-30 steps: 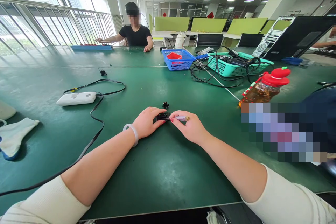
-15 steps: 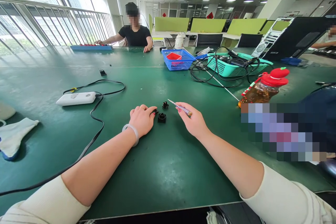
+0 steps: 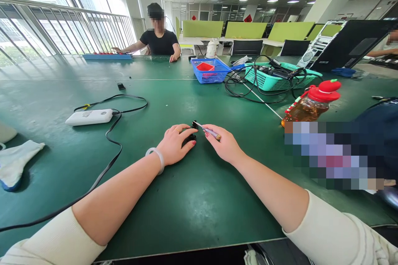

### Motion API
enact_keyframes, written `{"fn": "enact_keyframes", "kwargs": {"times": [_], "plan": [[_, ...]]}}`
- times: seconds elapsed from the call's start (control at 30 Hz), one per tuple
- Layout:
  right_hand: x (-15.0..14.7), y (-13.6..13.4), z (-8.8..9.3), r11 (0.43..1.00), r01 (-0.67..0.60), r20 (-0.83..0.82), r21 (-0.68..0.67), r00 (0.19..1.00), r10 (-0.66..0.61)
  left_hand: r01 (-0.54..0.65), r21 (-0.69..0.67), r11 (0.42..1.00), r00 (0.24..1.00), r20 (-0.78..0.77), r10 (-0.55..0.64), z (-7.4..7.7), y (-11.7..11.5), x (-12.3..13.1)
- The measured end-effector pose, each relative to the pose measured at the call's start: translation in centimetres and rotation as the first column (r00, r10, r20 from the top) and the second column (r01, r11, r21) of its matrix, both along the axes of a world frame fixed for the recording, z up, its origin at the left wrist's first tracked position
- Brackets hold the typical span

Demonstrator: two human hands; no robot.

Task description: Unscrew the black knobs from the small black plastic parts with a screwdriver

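My right hand (image 3: 224, 144) grips a slim screwdriver (image 3: 212, 133) with a see-through purplish handle and an amber end. Its metal tip meets a small black plastic part (image 3: 194, 124) on the green table. My left hand (image 3: 174, 145), wearing a pale bangle, lies low over the table with thumb and fingers apart. Its fingertips reach beside that small part; whether they press on it I cannot tell. Between the left thumb and index finger shows a squarish black part (image 3: 190, 137), partly covered by the fingers.
A white power strip (image 3: 89, 117) and its black cord (image 3: 115, 149) lie to the left. A blue basket (image 3: 210, 75), a teal basket (image 3: 266, 84) with cables, and a red-lidded bottle (image 3: 312, 105) stand beyond and right. Across the table sits a person (image 3: 160, 42).
My left hand has moved right, its thumb and fingers now around the squarish black part. The screwdriver has shifted left and down, bringing its tip onto the small black part.
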State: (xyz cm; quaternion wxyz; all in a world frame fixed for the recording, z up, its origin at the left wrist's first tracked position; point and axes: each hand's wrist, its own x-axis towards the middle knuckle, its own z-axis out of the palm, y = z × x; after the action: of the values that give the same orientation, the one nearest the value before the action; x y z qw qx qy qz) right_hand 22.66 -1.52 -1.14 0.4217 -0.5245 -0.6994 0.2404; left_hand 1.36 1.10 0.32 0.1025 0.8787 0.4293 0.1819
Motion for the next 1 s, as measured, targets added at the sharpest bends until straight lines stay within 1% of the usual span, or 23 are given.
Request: {"fn": "enact_keyframes", "kwargs": {"times": [0.07, 0.13, 0.23, 0.4, 0.53, 0.6, 0.67, 0.73, 0.8, 0.9, 1.0], "plan": [[-0.01, 0.12, -0.02, 1.000, -0.005, 0.017, 0.007, 1.000, 0.005, 0.050, -0.001, 0.999, 0.998, -0.037, -0.050, -0.18, -0.03, -0.01], [-0.01, 0.19, 0.05, 1.000, -0.003, 0.041, 0.016, 0.999, 0.003, 0.051, -0.007, 0.999, 0.997, -0.055, -0.051, -0.37, 0.04, -0.05], [0.02, 0.27, 0.19, 0.999, -0.022, 0.117, 0.048, 0.993, 0.016, 0.014, -0.012, 1.000, 0.999, -0.051, -0.015, -0.56, 0.23, -0.11], [0.04, 0.35, 0.03, 0.988, -0.105, 0.238, 0.111, 0.968, 0.076, -0.051, -0.011, 0.999, 0.998, -0.027, 0.051, -0.63, 0.31, -0.05], [-0.05, 0.17, -0.23, 0.978, -0.177, 0.342, 0.114, 0.931, 0.128, -0.119, -0.006, 0.993, 0.993, -0.010, 0.119, -0.73, 0.33, -0.01], [-0.08, -0.08, -0.13, 0.967, -0.215, 0.350, 0.136, 0.923, 0.156, -0.143, -0.007, 0.990, 0.990, 0.002, 0.143, -0.81, 0.40, -0.06], [-0.07, -0.35, 0.14, 0.954, -0.232, 0.325, 0.187, 0.932, 0.163, -0.161, -0.011, 0.987, 0.987, 0.010, 0.161, -0.84, 0.46, -0.09], [-0.04, -0.51, 0.44, 0.952, -0.198, 0.280, 0.232, 0.951, 0.129, -0.170, -0.016, 0.985, 0.985, 0.006, 0.170, -0.79, 0.48, -0.09], [0.02, -0.45, 0.59, 0.965, -0.116, 0.236, 0.233, 0.970, 0.059, -0.175, -0.020, 0.984, 0.985, -0.007, 0.175, -0.68, 0.45, -0.04], [0.14, -0.01, 0.40, 0.992, -0.011, 0.211, 0.124, 0.977, -0.015, -0.184, -0.033, 0.982, 0.983, -0.026, 0.183, -0.53, 0.39, 0.04], [0.22, 0.35, 0.05, 1.000, 0.010, 0.200, -0.006, 0.980, -0.008, -0.196, -0.048, 0.980, 0.980, -0.042, 0.194, -0.44, 0.35, 0.06]]}}
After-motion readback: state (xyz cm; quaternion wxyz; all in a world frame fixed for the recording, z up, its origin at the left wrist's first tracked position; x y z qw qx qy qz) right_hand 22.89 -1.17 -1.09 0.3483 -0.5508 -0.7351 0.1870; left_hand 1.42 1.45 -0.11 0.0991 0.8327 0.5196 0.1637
